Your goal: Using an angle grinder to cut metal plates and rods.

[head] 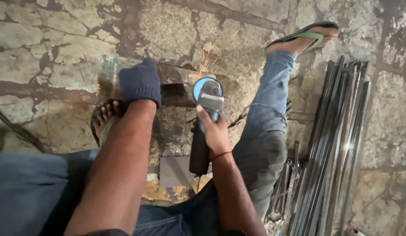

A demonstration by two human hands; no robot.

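My left hand [140, 83], in a dark blue knitted glove, presses down on a rusty metal piece [176, 81] lying on the stone floor. My right hand [213, 131] is bare and grips the black body of an angle grinder [206, 118]. Its blue-guarded disc touches the far edge of the metal piece, and orange sparks [206, 61] fly away from the contact. A red thread circles my right wrist. My left foot [104, 116] rests by the near end of the metal piece.
A bundle of long thin steel rods [338, 144] lies on the right. My right leg in jeans stretches forward, its foot in a green sandal [308, 35]. A small grey flat plate [174, 171] sits on the cracked stone floor [45, 39] near my lap.
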